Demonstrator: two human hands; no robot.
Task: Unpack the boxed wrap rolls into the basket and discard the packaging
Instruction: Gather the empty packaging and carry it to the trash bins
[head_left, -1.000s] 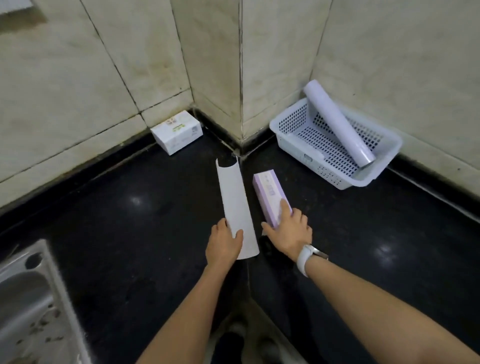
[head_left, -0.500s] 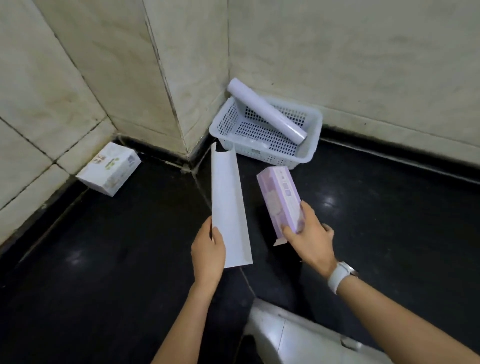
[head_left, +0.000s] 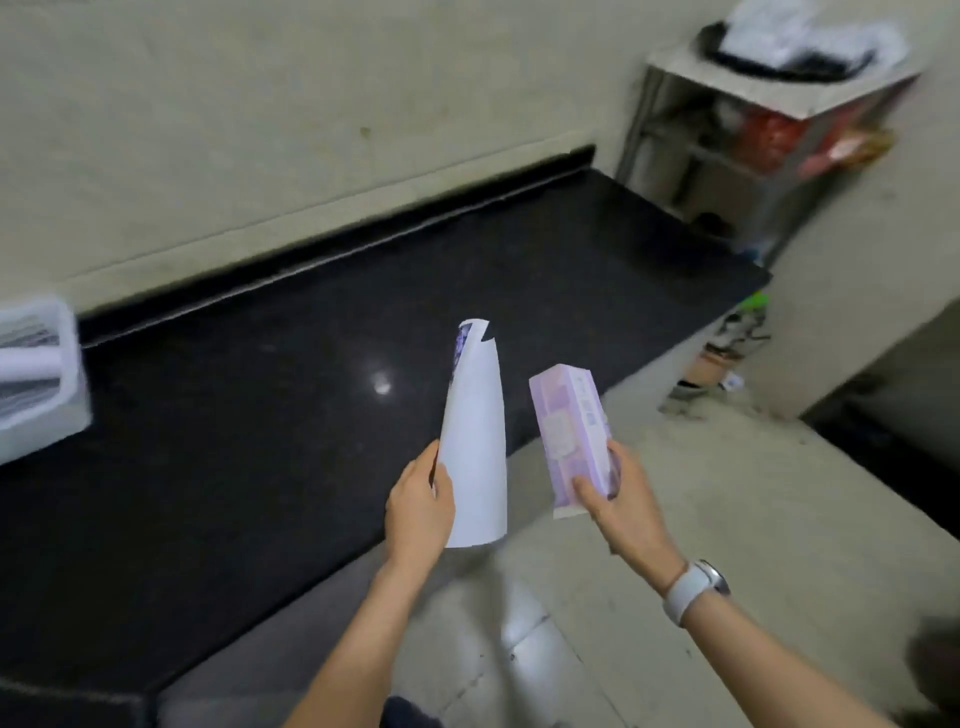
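Note:
My left hand (head_left: 421, 506) grips the lower edge of a curled white paper sleeve (head_left: 477, 441) with a purple print showing inside its top. My right hand (head_left: 621, 499) holds a long purple box (head_left: 571, 434) by its lower end, tilted upright beside the sleeve. Both are held in the air above the front edge of the black countertop (head_left: 260, 415). The white perforated basket (head_left: 36, 374) sits blurred at the far left edge, with a white wrap roll (head_left: 31, 365) lying in it.
A beige wall backs the counter. At the upper right stands a shelf unit (head_left: 769, 135) with red items and a dark bag on top. Pale floor tiles (head_left: 727, 493) lie below and to the right of the counter end, with small clutter near the corner.
The view has swung right, so the basket has slid to the far left edge. Both hands lifted the sleeve and the purple box off the counter and carried them toward its right front edge.

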